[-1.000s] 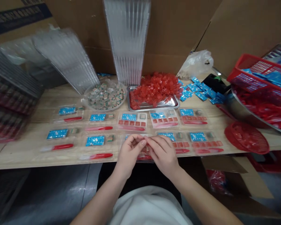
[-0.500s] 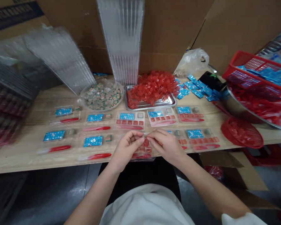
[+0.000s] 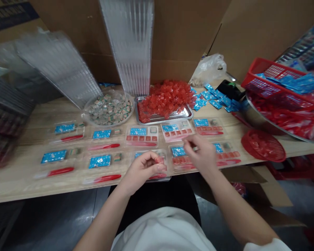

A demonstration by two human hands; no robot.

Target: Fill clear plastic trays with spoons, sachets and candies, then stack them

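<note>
here, left hand (image 3: 142,169) on red cube (image 3: 160,160), right hand (image 3: 201,154) over tray (image 3: 178,164)

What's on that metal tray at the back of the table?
The steel tray holds a heap of small glossy red cubes. They hide most of its floor; only a strip near the front edge shows. Anything beneath them cannot be seen.
</note>
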